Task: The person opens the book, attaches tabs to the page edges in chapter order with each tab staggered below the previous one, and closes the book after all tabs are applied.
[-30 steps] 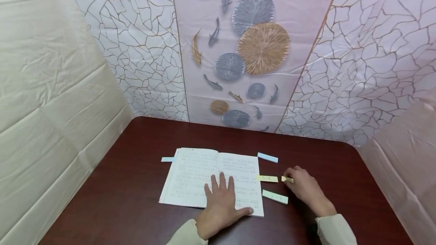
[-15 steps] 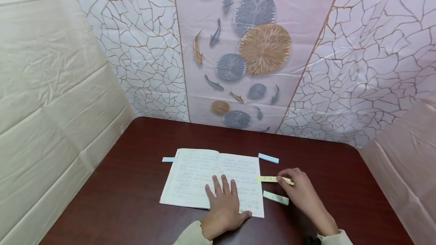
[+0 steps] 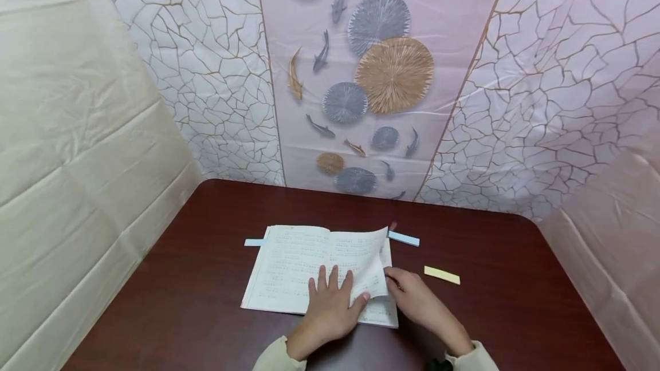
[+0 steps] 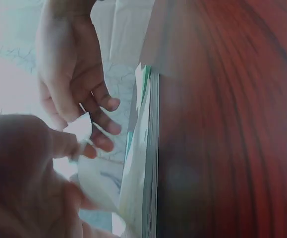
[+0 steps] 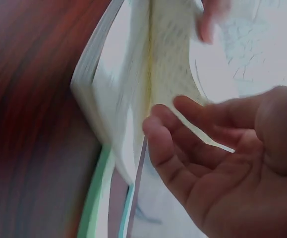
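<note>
An open book (image 3: 296,265) lies on the table. My left hand (image 3: 329,309) rests on it with fingers spread straight, its thumb at the lower edge of a lifted page (image 3: 372,271). My right hand (image 3: 416,299) is at the book's right edge. In the right wrist view that hand's loosely curled fingers and thumb (image 5: 232,111) have the page's edge between them; blur hides the exact contact. No yellow sticky flag shows at the book's right edge in the head view. A pale yellow pad of flags (image 3: 442,275) lies beyond the right hand.
A blue pad of flags (image 3: 404,239) lies by the book's upper right corner. One blue flag (image 3: 255,242) sticks out on its left side. A green strip (image 5: 96,193) shows below the book in the right wrist view. Patterned cloth (image 3: 356,102) hangs behind the table.
My right hand has moved left from the yellow pad to the book's edge, and the right page has lifted and curled. The yellow pad has shifted slightly right. The green pad is now hidden.
</note>
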Action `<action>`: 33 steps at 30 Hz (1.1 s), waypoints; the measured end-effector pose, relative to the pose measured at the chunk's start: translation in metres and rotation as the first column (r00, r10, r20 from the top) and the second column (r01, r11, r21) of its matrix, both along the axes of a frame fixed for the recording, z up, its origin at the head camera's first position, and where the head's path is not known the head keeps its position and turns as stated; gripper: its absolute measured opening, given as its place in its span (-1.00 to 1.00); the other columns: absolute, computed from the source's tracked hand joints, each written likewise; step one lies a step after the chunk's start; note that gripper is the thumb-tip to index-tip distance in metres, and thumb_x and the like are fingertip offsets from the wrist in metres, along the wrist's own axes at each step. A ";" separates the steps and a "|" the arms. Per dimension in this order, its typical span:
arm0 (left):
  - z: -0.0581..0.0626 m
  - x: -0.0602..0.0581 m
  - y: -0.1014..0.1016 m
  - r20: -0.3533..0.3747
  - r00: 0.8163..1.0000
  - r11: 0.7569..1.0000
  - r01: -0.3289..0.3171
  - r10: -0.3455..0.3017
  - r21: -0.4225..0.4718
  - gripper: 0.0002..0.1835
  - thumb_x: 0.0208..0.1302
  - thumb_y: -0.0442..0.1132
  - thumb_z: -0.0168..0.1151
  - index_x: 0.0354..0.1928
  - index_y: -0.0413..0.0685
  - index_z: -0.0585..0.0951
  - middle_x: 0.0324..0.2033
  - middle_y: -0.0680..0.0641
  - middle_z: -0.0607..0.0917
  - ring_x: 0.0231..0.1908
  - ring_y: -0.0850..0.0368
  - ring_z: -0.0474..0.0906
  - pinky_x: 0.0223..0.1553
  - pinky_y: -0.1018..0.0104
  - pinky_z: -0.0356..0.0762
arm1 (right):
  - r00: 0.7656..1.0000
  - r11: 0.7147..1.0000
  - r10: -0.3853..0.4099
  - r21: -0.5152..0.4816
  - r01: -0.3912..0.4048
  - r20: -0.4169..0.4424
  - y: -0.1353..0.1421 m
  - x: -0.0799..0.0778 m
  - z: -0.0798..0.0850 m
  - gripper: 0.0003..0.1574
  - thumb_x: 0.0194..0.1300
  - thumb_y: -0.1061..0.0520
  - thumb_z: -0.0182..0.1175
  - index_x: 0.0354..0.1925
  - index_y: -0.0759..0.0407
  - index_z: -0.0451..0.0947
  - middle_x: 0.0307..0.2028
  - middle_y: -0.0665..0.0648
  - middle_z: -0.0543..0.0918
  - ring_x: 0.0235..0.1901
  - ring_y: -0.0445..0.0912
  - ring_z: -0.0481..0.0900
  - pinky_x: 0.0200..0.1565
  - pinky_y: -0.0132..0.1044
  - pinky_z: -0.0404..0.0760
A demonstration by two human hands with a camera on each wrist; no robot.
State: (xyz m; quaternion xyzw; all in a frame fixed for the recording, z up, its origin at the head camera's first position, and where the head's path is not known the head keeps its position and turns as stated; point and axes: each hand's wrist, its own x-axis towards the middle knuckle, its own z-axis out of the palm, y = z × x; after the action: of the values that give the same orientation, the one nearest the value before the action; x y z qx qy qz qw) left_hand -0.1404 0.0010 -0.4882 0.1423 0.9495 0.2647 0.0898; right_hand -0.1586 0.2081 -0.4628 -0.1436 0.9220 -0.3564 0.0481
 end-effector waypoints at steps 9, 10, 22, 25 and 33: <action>-0.004 -0.004 -0.009 -0.073 0.996 0.998 0.051 -0.048 0.042 -0.33 0.65 0.24 -0.17 0.42 -0.07 0.57 0.50 -0.39 0.34 0.55 -0.46 0.07 0.43 -0.44 0.04 | 0.974 0.938 -0.193 -0.269 0.218 0.116 -0.004 0.005 0.001 -0.57 0.69 0.10 0.01 0.20 0.42 0.55 -0.19 0.20 0.73 -0.25 -0.03 0.69 -0.26 -0.18 0.71; -0.004 -0.006 -0.010 -0.089 0.995 0.998 0.042 -0.038 0.051 -0.37 0.65 0.20 -0.12 0.39 -0.07 0.60 0.48 -0.39 0.37 0.53 -0.47 0.10 0.40 -0.45 0.06 | 0.972 0.945 -0.225 -0.229 0.235 0.071 -0.005 0.005 0.001 -0.56 0.68 0.07 0.05 0.21 0.41 0.55 -0.14 0.22 0.72 -0.18 0.00 0.69 -0.19 -0.14 0.70; 0.005 -0.013 -0.048 -0.056 0.992 0.887 -0.074 0.112 0.455 -0.40 0.73 0.05 -0.19 0.23 -0.31 0.63 0.06 -0.29 0.72 0.18 -0.23 0.61 0.17 -0.30 0.52 | 0.990 0.997 0.022 -0.070 -0.032 -0.138 -0.066 0.001 -0.012 -0.69 0.57 0.25 0.15 0.17 0.33 0.61 0.12 0.30 0.68 0.20 0.25 0.61 0.24 0.21 0.54; 0.003 -0.011 -0.061 -0.034 0.989 0.817 -0.101 0.146 0.567 -0.28 0.74 0.15 -0.40 0.31 -0.30 0.57 -0.05 -0.24 0.75 0.06 -0.09 0.67 0.08 -0.13 0.61 | 0.989 0.989 0.100 -0.097 -0.111 -0.111 -0.086 0.001 -0.016 -0.53 0.65 0.16 0.06 0.38 0.32 0.44 0.32 0.33 0.54 0.39 0.23 0.46 0.37 0.22 0.43; 0.015 -0.003 -0.117 0.076 0.926 0.720 -0.338 0.370 0.606 -0.66 0.55 -0.08 0.25 -0.13 -0.27 0.75 -0.49 -0.03 0.77 -0.53 0.19 0.68 -0.45 0.30 0.62 | 0.959 0.965 0.252 -0.036 -0.259 -0.130 -0.111 0.008 -0.027 -0.36 0.72 0.05 -0.07 0.62 0.17 0.21 0.62 0.18 0.21 0.60 0.09 0.17 0.51 0.16 0.25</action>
State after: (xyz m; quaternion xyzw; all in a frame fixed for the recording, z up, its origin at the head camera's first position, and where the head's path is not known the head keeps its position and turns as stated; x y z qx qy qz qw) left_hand -0.1434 -0.1156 -0.4729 -0.0138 0.8244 0.5646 -0.0370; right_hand -0.1503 0.0975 -0.4894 -0.2847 0.8871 -0.3619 0.0324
